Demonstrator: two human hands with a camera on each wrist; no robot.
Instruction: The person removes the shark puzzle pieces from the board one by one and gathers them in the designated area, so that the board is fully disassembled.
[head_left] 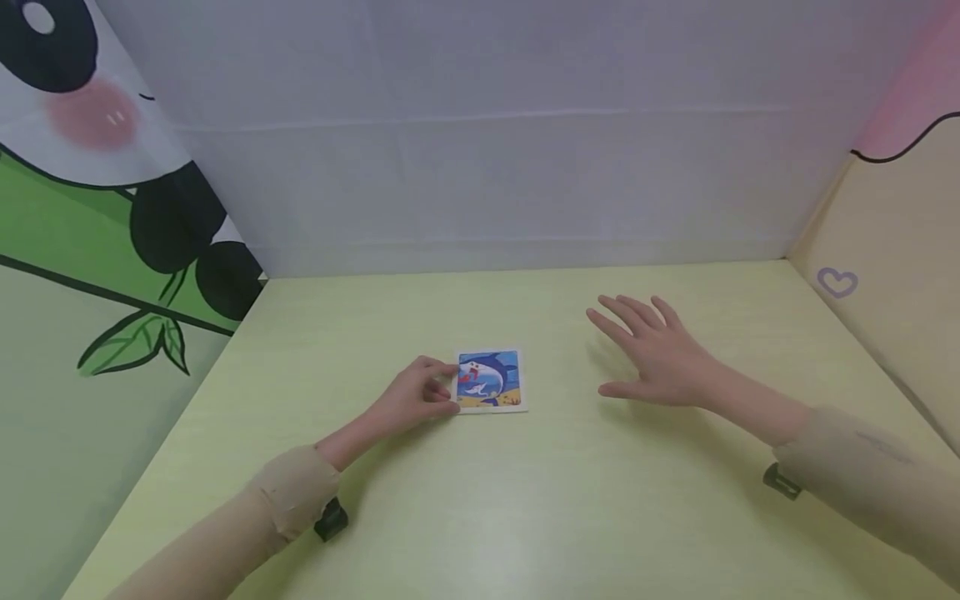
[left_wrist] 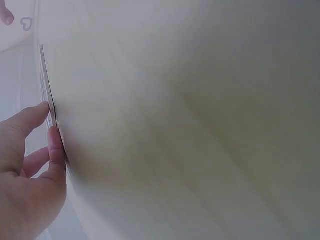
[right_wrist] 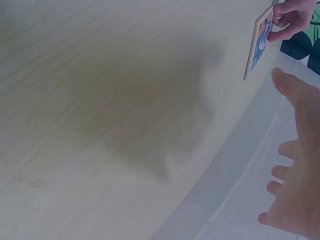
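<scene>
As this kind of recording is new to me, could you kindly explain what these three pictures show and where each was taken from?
There is no machine here: these are a person's two bare hands, with beige sleeves on the arms. The head picture comes from a camera worn on the head, looking forward and down. The other two come from cameras worn on the wrists, each looking at its own hand's work. On the pale table is a small square picture card showing a blue-and-white cartoon sea animal. The left hand holds it by its left edge, as seen from the head camera. The right hand is spread, apart from the card, and holds nothing.
</scene>
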